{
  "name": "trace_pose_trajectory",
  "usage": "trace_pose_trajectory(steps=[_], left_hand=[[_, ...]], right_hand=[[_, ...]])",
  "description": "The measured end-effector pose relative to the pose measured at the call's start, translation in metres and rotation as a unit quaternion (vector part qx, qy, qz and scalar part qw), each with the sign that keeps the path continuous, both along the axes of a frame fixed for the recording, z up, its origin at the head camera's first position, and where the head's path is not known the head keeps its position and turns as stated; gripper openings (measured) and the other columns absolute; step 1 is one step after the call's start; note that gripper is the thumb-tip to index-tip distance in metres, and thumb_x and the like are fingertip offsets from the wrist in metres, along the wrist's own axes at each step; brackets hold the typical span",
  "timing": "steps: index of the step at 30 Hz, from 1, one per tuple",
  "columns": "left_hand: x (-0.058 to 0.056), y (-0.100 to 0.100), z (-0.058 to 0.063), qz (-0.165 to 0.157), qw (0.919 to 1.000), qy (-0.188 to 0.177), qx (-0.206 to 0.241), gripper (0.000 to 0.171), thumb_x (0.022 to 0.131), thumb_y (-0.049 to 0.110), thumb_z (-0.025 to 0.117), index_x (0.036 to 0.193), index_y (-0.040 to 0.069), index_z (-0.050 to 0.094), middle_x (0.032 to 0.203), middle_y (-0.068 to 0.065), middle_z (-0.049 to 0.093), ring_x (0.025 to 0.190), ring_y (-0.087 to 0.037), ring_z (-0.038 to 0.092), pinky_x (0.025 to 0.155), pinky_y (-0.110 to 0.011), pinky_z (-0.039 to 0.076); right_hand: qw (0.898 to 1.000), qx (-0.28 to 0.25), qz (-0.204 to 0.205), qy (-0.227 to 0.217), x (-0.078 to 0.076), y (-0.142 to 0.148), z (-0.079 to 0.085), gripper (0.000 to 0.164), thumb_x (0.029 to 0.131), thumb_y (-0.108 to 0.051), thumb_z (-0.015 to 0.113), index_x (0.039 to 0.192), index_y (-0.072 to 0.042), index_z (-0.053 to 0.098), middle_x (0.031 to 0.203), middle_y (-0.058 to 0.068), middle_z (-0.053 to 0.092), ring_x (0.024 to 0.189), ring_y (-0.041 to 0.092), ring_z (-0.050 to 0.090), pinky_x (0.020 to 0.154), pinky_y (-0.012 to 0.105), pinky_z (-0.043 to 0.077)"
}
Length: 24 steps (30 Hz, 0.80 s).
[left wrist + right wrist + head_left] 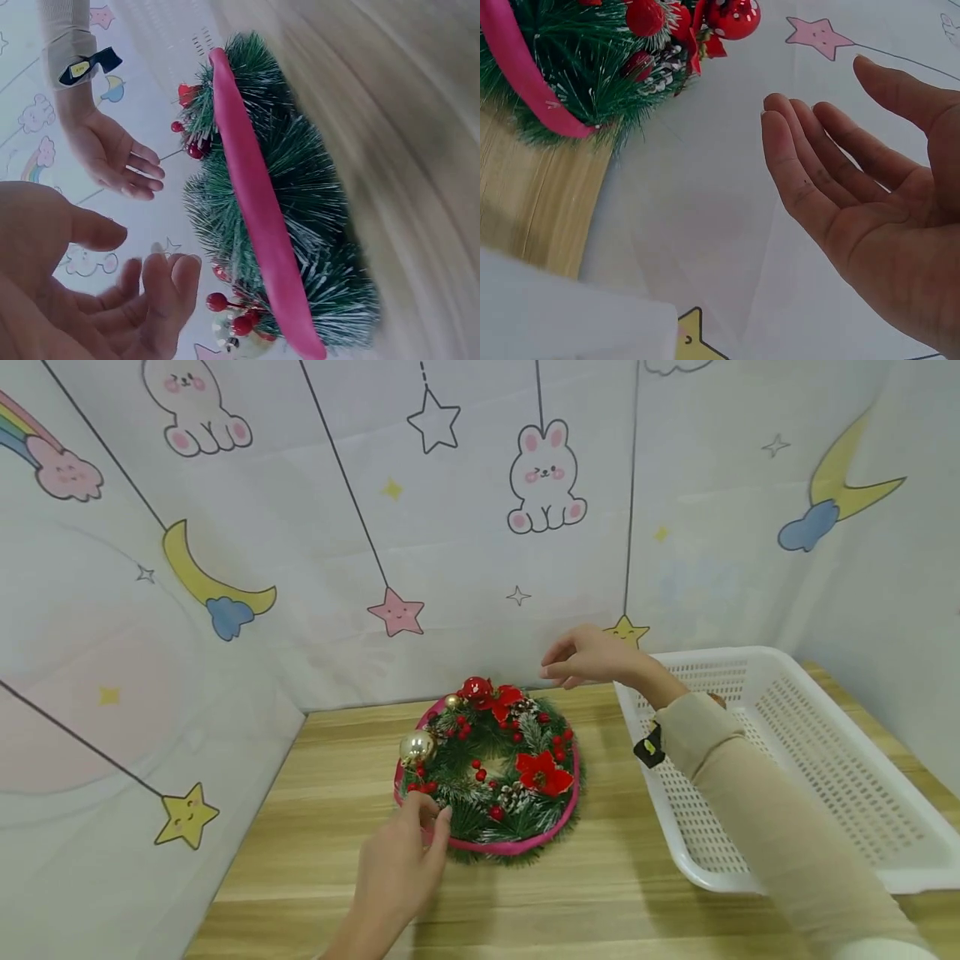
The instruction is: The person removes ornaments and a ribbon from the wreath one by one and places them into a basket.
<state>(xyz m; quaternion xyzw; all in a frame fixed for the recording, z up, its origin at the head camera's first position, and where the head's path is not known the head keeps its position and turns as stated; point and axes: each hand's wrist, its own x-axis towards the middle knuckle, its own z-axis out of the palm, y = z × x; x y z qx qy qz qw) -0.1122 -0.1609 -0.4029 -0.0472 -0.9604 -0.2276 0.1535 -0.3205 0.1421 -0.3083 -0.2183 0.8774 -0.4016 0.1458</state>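
A green Christmas wreath [465,810] lies on the table, with red poinsettias [543,774], red berries, pine cones and a gold bauble [417,747]. Round its outer side runs a pink ribbon [259,217]; whether its ends are joined is hidden. At the front left edge of the wreath is my left hand [397,860], fingers loosely bent. In the left wrist view a gap shows between its thumb and fingers, with nothing held. My right hand [592,656] hovers behind and right of the wreath, empty, its fingers relaxed and apart from the greenery [577,67].
To the right stands a white plastic basket [682,852], with my right forearm across it and a small brown thing [717,700] partly visible inside. A white cloth [465,543] printed with rabbits, stars and moons hangs behind the wooden table [300,827].
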Motion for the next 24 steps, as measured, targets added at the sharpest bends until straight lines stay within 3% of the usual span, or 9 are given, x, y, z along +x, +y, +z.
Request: trace_pose_trajectory(steps=[3,8,12,13,17,19,20,23,24], left_hand=[[-0.001,-0.003,-0.001,0.027,0.9957,-0.066,0.058,0.024,0.104,0.033,0.066,0.108,0.009,0.060,0.082,0.001,0.067,0.058,-0.006,0.052,0.050,-0.023,0.041],[-0.003,-0.007,-0.007,0.047,0.9763,-0.144,0.155,0.058,0.102,0.035,0.069,0.141,-0.001,0.045,0.119,-0.017,0.058,0.090,-0.018,0.063,0.067,-0.030,0.052],[-0.005,-0.009,-0.012,0.051,0.9719,-0.149,0.175,0.082,0.101,0.035,0.070,0.160,0.000,0.026,0.139,-0.027,0.046,0.100,-0.028,0.061,0.075,-0.042,0.058],[-0.005,-0.009,-0.014,0.050,0.9726,-0.146,0.174,0.085,0.101,0.035,0.070,0.162,0.000,0.024,0.142,-0.030,0.046,0.104,-0.030,0.061,0.079,-0.046,0.059],[-0.008,-0.010,-0.018,0.052,0.9685,-0.162,0.181,0.093,0.100,0.037,0.071,0.166,-0.001,0.017,0.142,-0.035,0.046,0.098,-0.030,0.062,0.078,-0.046,0.058],[-0.009,-0.010,-0.019,0.057,0.9660,-0.174,0.183,0.097,0.100,0.040,0.070,0.167,-0.002,0.013,0.141,-0.037,0.046,0.097,-0.031,0.063,0.077,-0.047,0.058],[-0.010,-0.011,-0.019,0.060,0.9645,-0.181,0.183,0.099,0.101,0.041,0.069,0.167,-0.003,0.010,0.141,-0.038,0.045,0.096,-0.032,0.063,0.078,-0.046,0.058],[-0.011,-0.013,-0.018,0.057,0.9644,-0.187,0.179,0.097,0.103,0.044,0.065,0.165,-0.008,0.012,0.145,-0.043,0.044,0.114,-0.046,0.064,0.094,-0.060,0.058],[-0.013,-0.013,-0.019,0.052,0.9645,-0.186,0.180,0.096,0.103,0.044,0.064,0.164,-0.011,0.014,0.145,-0.044,0.045,0.110,-0.046,0.065,0.093,-0.061,0.057]], right_hand=[[1.000,-0.003,0.008,-0.005,-0.007,-0.009,-0.006,0.036,0.104,-0.026,0.067,0.131,-0.002,0.070,0.128,0.018,0.074,0.107,0.028,0.075,0.094,0.039,0.065],[1.000,0.005,0.016,-0.024,-0.015,-0.024,-0.019,0.034,0.103,-0.024,0.068,0.128,-0.001,0.072,0.130,0.020,0.072,0.118,0.038,0.071,0.100,0.046,0.063],[0.998,0.036,0.020,-0.038,-0.020,-0.035,-0.031,0.034,0.101,-0.026,0.071,0.126,-0.003,0.074,0.136,0.018,0.070,0.119,0.035,0.070,0.103,0.047,0.061],[0.998,0.044,0.022,-0.035,-0.020,-0.037,-0.034,0.034,0.101,-0.027,0.071,0.125,-0.003,0.075,0.134,0.019,0.070,0.109,0.031,0.071,0.100,0.046,0.062],[0.997,0.067,0.023,-0.006,-0.022,-0.046,-0.041,0.036,0.100,-0.029,0.072,0.125,-0.004,0.076,0.132,0.018,0.071,0.098,0.021,0.066,0.096,0.044,0.060],[0.997,0.071,0.021,0.003,-0.023,-0.049,-0.043,0.038,0.100,-0.029,0.072,0.127,-0.003,0.075,0.133,0.019,0.071,0.101,0.026,0.067,0.098,0.046,0.059],[0.997,0.074,0.017,0.005,-0.023,-0.050,-0.044,0.040,0.100,-0.030,0.072,0.129,-0.002,0.074,0.137,0.018,0.070,0.113,0.029,0.068,0.103,0.049,0.058],[0.996,0.085,0.015,0.003,-0.026,-0.052,-0.048,0.045,0.100,-0.029,0.071,0.134,0.001,0.070,0.144,0.022,0.065,0.131,0.038,0.062,0.111,0.055,0.054],[0.996,0.092,0.018,0.003,-0.028,-0.053,-0.050,0.046,0.100,-0.029,0.071,0.134,0.002,0.069,0.145,0.022,0.064,0.133,0.039,0.062,0.112,0.055,0.053]])
